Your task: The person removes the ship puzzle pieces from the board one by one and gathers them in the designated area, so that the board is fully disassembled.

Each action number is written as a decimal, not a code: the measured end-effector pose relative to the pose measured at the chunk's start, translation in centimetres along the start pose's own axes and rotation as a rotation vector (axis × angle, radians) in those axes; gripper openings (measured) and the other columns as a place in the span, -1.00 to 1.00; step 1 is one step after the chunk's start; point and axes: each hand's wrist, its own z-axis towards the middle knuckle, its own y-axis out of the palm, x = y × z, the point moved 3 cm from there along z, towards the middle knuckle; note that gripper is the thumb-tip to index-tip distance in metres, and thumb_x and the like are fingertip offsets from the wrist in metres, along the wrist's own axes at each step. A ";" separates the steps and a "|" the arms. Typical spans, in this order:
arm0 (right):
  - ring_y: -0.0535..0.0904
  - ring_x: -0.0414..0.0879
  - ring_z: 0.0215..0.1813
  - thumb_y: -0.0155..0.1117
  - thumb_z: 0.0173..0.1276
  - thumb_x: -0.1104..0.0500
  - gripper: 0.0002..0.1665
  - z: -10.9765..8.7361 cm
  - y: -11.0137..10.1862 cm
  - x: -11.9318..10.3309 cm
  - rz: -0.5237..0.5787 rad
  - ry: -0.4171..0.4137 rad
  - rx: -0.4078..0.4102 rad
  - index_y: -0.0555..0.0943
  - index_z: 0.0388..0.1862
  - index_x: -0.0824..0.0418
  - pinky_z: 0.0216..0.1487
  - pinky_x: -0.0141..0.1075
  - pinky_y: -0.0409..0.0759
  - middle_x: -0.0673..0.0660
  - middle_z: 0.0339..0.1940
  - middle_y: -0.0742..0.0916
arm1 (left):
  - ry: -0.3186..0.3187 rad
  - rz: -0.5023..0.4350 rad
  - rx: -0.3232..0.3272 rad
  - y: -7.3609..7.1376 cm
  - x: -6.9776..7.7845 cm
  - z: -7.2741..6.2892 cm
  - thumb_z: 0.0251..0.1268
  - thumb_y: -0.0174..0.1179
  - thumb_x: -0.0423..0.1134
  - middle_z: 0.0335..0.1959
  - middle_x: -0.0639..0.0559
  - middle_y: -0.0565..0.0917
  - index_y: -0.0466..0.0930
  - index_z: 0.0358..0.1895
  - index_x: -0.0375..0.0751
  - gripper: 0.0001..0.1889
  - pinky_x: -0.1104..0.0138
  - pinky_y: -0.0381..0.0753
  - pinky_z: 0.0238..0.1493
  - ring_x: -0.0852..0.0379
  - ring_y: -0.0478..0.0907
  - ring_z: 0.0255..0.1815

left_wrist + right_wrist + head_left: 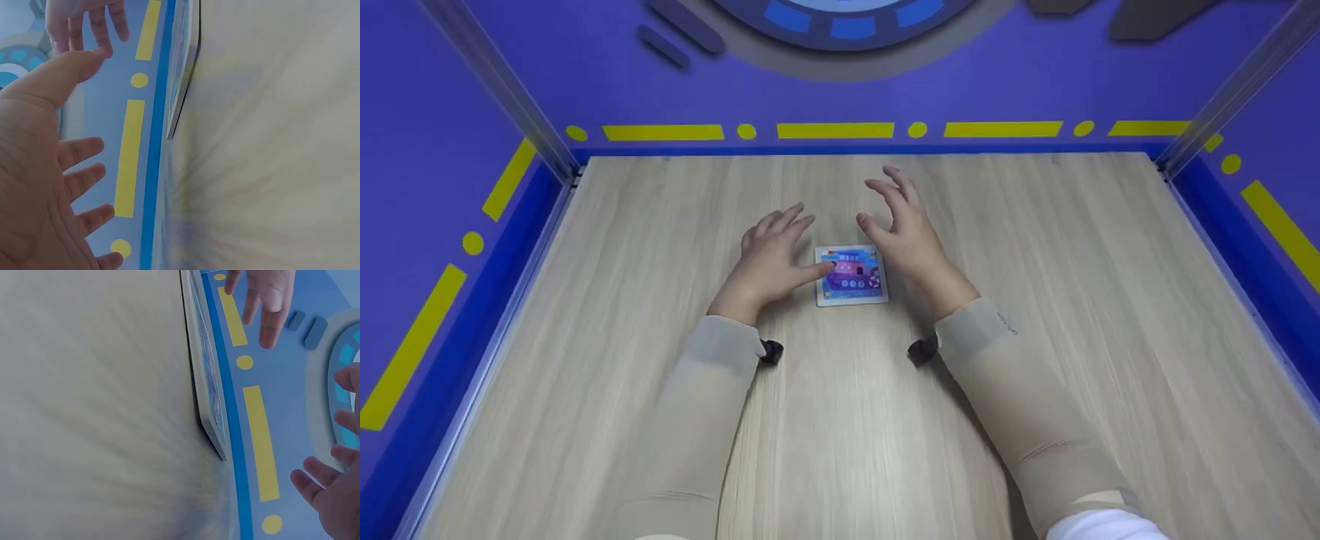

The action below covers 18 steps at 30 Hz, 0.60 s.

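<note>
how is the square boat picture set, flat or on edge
Flat, face up: the square boat picture lies on the wood-grain table, its printed side showing in the head view.

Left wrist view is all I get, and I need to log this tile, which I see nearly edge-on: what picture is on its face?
Observer: In the head view, the picture tile shows a pink and purple boat.

Operator: And its outline, seen from above?

Observer: Roughly square, with a pale border around the picture.

Operator: My view cuts off the right hand at the top. Is anything worn at that wrist?

Observer: Yes, a small black device sits on the inner side of the beige cuff.
</note>
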 end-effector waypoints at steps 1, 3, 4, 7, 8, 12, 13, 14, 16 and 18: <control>0.12 0.17 0.93 0.35 0.71 -0.10 -0.26 0.0 0.1 0.0 0.001 0.008 -0.003 0.45 0.75 0.03 0.86 0.24 0.23 0.07 0.92 0.20 | -0.001 0.001 -0.011 0.2 -0.1 0.0 0.45 0.40 0.40 0.94 0.04 0.08 0.26 0.83 0.03 0.03 -0.34 -0.17 0.87 -0.28 -0.07 0.95; 0.12 0.17 0.93 0.35 0.71 -0.09 -0.26 0.0 0.3 0.0 -0.001 0.019 -0.010 0.45 0.75 0.02 0.86 0.24 0.22 0.07 0.92 0.21 | 0.001 0.002 -0.024 0.4 -0.2 0.1 0.44 0.42 0.38 0.93 0.05 0.11 0.28 0.82 0.03 0.02 -0.34 -0.16 0.87 -0.28 -0.06 0.95; 0.12 0.17 0.93 0.35 0.71 -0.08 -0.26 0.0 0.4 0.0 0.001 0.025 -0.016 0.45 0.75 0.02 0.86 0.24 0.23 0.06 0.91 0.21 | 0.002 0.003 -0.030 0.5 -0.2 0.1 0.44 0.43 0.36 0.92 0.04 0.14 0.30 0.82 0.02 0.01 -0.34 -0.16 0.86 -0.28 -0.06 0.94; 0.15 0.16 0.92 0.34 0.71 -0.09 -0.27 -0.1 0.8 0.0 0.013 0.046 -0.042 0.45 0.75 0.01 0.86 0.21 0.23 0.04 0.90 0.25 | 0.008 0.019 -0.046 0.8 -0.2 0.1 0.44 0.45 0.30 0.88 0.01 0.24 0.39 0.77 -0.02 -0.05 -0.33 -0.16 0.86 -0.29 -0.05 0.94; 0.17 0.15 0.92 0.34 0.71 -0.09 -0.27 -0.1 0.9 0.0 0.014 0.054 -0.051 0.45 0.75 0.00 0.86 0.20 0.24 0.04 0.90 0.26 | 0.011 0.026 -0.051 0.9 -0.2 0.1 0.44 0.46 0.28 0.86 0.00 0.28 0.42 0.75 -0.04 -0.07 -0.33 -0.16 0.85 -0.30 -0.05 0.94; 0.20 0.13 0.90 0.33 0.70 -0.08 -0.28 -0.3 1.4 0.1 0.019 0.071 -0.074 0.48 0.73 0.05 0.88 0.15 0.22 0.05 0.86 0.33 | 0.013 0.043 -0.072 1.5 -0.2 0.1 0.42 0.50 0.20 0.80 -0.03 0.40 0.53 0.67 -0.10 -0.15 -0.32 -0.17 0.85 -0.29 -0.07 0.94; 0.21 0.12 0.90 0.32 0.70 -0.07 -0.29 -0.3 1.5 0.2 0.015 0.074 -0.079 0.49 0.72 0.07 0.88 0.13 0.22 0.06 0.86 0.35 | 0.013 0.042 -0.073 1.6 -0.2 0.1 0.41 0.51 0.18 0.78 -0.03 0.43 0.55 0.66 -0.12 -0.15 -0.31 -0.17 0.85 -0.28 -0.06 0.94; 0.21 0.13 0.90 0.32 0.70 -0.07 -0.29 -0.4 1.6 0.2 0.013 0.075 -0.082 0.50 0.71 0.09 0.88 0.13 0.22 0.08 0.85 0.36 | 0.014 0.043 -0.075 1.7 -0.3 0.1 0.41 0.52 0.18 0.76 -0.03 0.46 0.56 0.64 -0.13 -0.16 -0.31 -0.16 0.85 -0.27 -0.05 0.93; 0.23 0.13 0.89 0.31 0.70 -0.07 -0.31 -0.4 1.8 0.4 0.008 0.079 -0.091 0.52 0.69 0.11 0.87 0.11 0.24 0.09 0.83 0.40 | 0.017 0.046 -0.079 1.8 -0.3 0.1 0.40 0.53 0.18 0.72 -0.04 0.51 0.59 0.62 -0.15 -0.18 -0.29 -0.15 0.85 -0.26 -0.03 0.93; 0.26 0.13 0.88 0.30 0.71 -0.08 -0.32 -0.4 1.9 0.5 0.005 0.086 -0.104 0.55 0.67 0.12 0.86 0.10 0.26 0.10 0.81 0.43 | 0.021 0.047 -0.086 1.8 -0.3 0.1 0.41 0.53 0.18 0.69 -0.04 0.54 0.61 0.60 -0.16 -0.19 -0.28 -0.15 0.85 -0.26 0.00 0.92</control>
